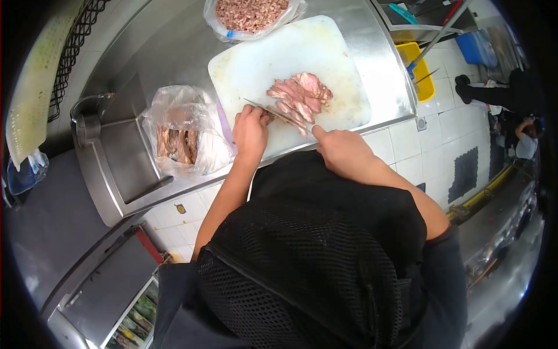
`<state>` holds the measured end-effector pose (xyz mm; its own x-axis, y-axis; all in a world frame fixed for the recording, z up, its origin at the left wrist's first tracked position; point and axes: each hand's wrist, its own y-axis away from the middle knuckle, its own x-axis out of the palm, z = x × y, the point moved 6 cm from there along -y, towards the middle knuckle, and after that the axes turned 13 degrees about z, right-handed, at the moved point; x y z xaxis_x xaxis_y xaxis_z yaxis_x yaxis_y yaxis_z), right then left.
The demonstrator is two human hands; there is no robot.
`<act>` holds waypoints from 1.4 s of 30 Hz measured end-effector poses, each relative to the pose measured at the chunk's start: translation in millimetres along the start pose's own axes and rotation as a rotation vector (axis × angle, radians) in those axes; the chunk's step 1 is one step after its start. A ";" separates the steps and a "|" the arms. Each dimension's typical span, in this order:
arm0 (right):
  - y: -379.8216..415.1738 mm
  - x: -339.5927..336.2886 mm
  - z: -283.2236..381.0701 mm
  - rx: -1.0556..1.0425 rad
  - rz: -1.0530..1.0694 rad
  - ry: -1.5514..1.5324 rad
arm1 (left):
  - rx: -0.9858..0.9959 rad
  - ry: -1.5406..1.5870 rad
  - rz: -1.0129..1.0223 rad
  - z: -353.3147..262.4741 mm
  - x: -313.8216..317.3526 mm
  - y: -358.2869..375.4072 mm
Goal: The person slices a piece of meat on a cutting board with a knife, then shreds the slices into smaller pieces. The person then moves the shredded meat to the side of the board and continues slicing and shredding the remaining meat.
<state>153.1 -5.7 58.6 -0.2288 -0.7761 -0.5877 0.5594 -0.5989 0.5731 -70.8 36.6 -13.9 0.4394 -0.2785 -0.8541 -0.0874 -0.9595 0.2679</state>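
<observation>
On a white cutting board [250, 67] lies a loose pile of sliced pinkish meat [302, 93]. My right hand [343, 148] is closed round the handle of a knife [279, 114], whose blade points left across the board's near part. Beside the blade tip, my left hand [251, 128] is curled with its fingertips down on a small dark piece of meat [268, 117], which the fingers partly hide. Some slices lie right along the far side of the blade. Left of the board, a clear plastic bag [180, 104] holds several long browned strips of meat [176, 145].
A bag of diced meat [250, 14] stands at the board's far edge. The steel counter [168, 64] has a sink [125, 154] at left. A yellow bin [426, 87] is on the right, past the counter edge. Another person [523, 136] is at the far right.
</observation>
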 end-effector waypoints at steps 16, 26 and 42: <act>-93.1 20.1 -14.7 -0.040 -0.157 -0.174 | 0.120 0.148 -0.029 8.8 3.3 -5.2; -40.6 24.2 0.1 -0.020 -0.056 -0.219 | 0.174 0.028 -0.002 -5.7 -4.3 -6.9; -86.3 38.4 -29.1 -0.008 -0.170 -0.396 | 0.213 0.146 0.080 5.5 2.5 -16.5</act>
<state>119.3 21.9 -30.0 -0.6052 -0.6837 -0.4078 0.4934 -0.7241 0.4819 -73.2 51.4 -22.9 0.5463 -0.3591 -0.7567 -0.3064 -0.9265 0.2186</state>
